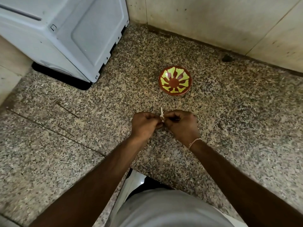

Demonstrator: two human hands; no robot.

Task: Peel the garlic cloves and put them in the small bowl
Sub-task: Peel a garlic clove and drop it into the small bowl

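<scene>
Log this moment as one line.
step: peeling | left hand: pinches garlic clove | right hand: pinches same clove | small bowl: empty, on counter beyond hands

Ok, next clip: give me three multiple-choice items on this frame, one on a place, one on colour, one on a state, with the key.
1. Where does the small bowl stand relative to the hands?
A. Beyond them, nearer the wall
B. Between them and the person's body
C. On top of the white appliance

2. What colours is the bowl's inside?
A. Blue and white
B. Red-brown with yellow-green marks
C. Plain black

3. What are the hands doing?
A. Both lie flat on the counter
B. Both pinch a garlic clove between them
C. One lifts the bowl

Key: 1 A, the bowl sits on the speckled counter past the hands; 2 B, its pattern shows plainly; 3 B, the left hand and right hand meet at the pale clove with skin sticking up.
</scene>
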